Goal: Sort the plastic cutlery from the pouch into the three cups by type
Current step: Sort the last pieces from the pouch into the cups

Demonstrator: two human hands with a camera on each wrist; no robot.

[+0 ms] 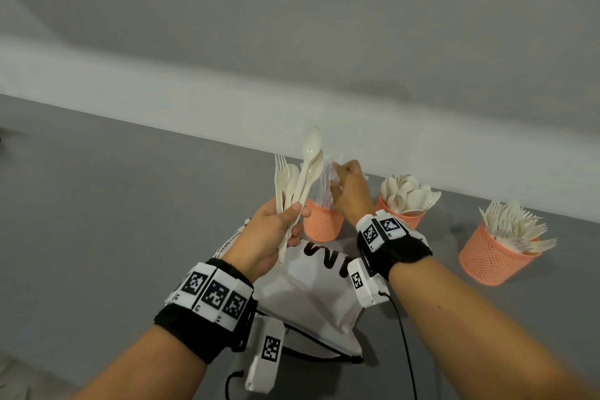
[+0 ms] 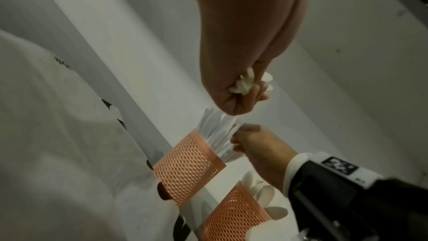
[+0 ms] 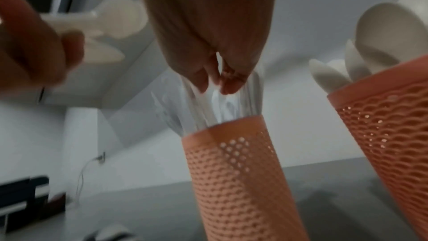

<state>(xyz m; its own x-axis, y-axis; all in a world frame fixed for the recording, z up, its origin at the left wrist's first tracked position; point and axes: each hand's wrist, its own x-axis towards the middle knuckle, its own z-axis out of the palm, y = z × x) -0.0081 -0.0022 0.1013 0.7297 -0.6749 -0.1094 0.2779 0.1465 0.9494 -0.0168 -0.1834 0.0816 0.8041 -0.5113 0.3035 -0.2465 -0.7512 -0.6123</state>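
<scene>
My left hand (image 1: 293, 221) is raised over the white pouch (image 1: 311, 289) and grips a bundle of cream cutlery (image 1: 297, 185), spoons and a fork, by the handles. In the left wrist view the handle ends (image 2: 243, 85) poke out of that fist. My right hand (image 1: 336, 178) is over the left orange mesh cup (image 1: 321, 226), which holds clear knives (image 3: 222, 109). Its fingertips (image 3: 201, 81) pinch the top of one clear knife there. The middle cup (image 1: 402, 216) holds spoons and the right cup (image 1: 496, 258) holds forks.
The three cups stand in a row on the grey table (image 1: 113, 204), close to the white wall (image 1: 324, 42). The pouch's black drawstring (image 1: 311, 355) trails toward me. A thin black cable (image 1: 406, 334) hangs from my right wrist.
</scene>
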